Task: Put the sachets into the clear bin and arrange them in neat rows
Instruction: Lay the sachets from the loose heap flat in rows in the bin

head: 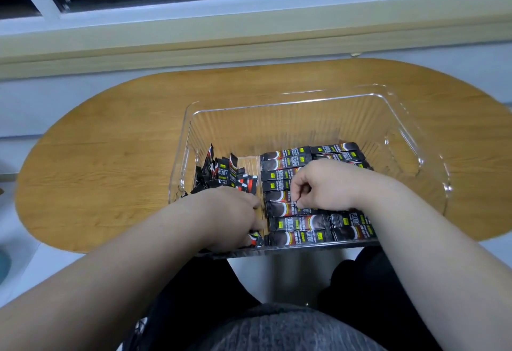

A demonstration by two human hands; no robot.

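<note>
Black sachets (288,162) lay rowed in the right half of the clear bin (277,106) on the wooden surface (110,142) as our right grip (321,184) pinched one and our left grip (224,217) closed on the loose pile (221,173), and we judged a careless tug could skew neighbouring rows.

Clear bin (432,140) on wooden table (110,156).

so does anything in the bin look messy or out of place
Yes: the sachet pile at the left end of the clear bin is jumbled, several standing tilted on end, unlike the flat rows on the right.
</note>
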